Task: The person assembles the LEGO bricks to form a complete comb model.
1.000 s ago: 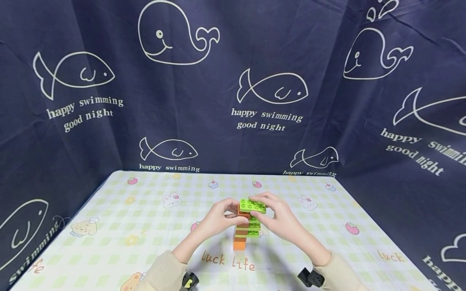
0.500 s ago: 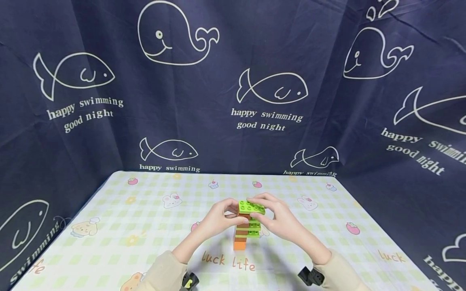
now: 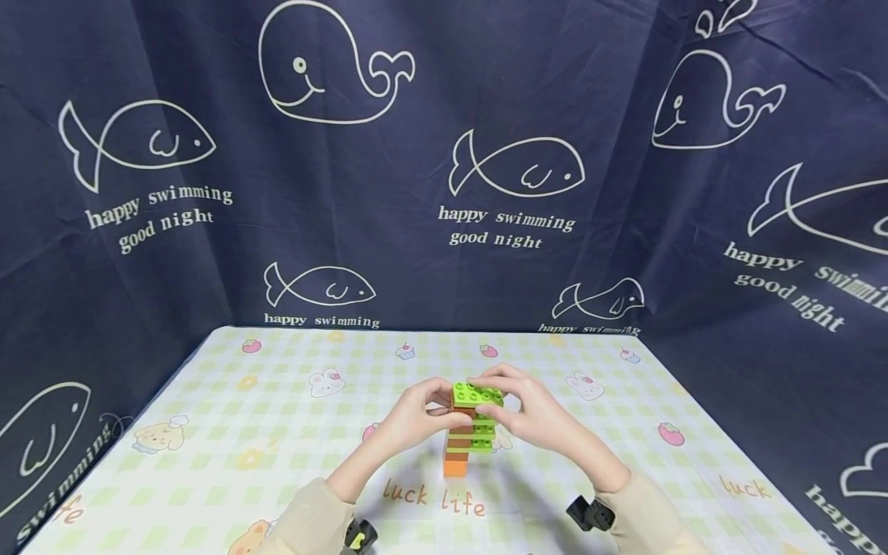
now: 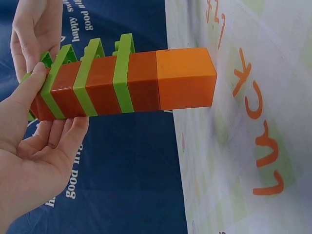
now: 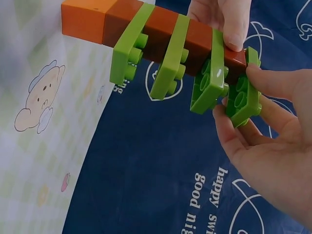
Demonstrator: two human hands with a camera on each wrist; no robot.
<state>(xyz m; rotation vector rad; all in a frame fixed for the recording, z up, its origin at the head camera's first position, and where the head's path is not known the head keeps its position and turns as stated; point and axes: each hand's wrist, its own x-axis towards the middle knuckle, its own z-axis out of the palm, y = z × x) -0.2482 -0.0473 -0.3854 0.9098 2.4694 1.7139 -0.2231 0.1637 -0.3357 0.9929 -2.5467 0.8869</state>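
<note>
A tower of toy building bricks stands on the table, with an orange brick [image 3: 455, 465] at its base. Above it, brown bricks [image 4: 102, 78] alternate with thin green plates [image 5: 168, 61] that jut out to the right, studs up. My left hand [image 3: 419, 416] grips the tower near its top, thumb on the uppermost brown brick [image 5: 235, 61]. With thumb and fingers my right hand [image 3: 523, 405] pinches the top green plate [image 3: 477, 394], which lies over that brown brick. In the right wrist view this plate's hollow underside shows beyond the brown column.
A pale checked cloth [image 3: 277, 424] with printed animals, strawberries and lettering covers the table. Behind and at both sides hangs a dark blue curtain [image 3: 402, 193] with white fish and whales. A black wrist device [image 3: 591, 514] sits by the right sleeve [image 3: 648, 509].
The top green plate has shifted slightly left and down onto the uppermost brown brick, its tilt levelling out. My right hand has moved slightly left with it; my left hand keeps its grip.
</note>
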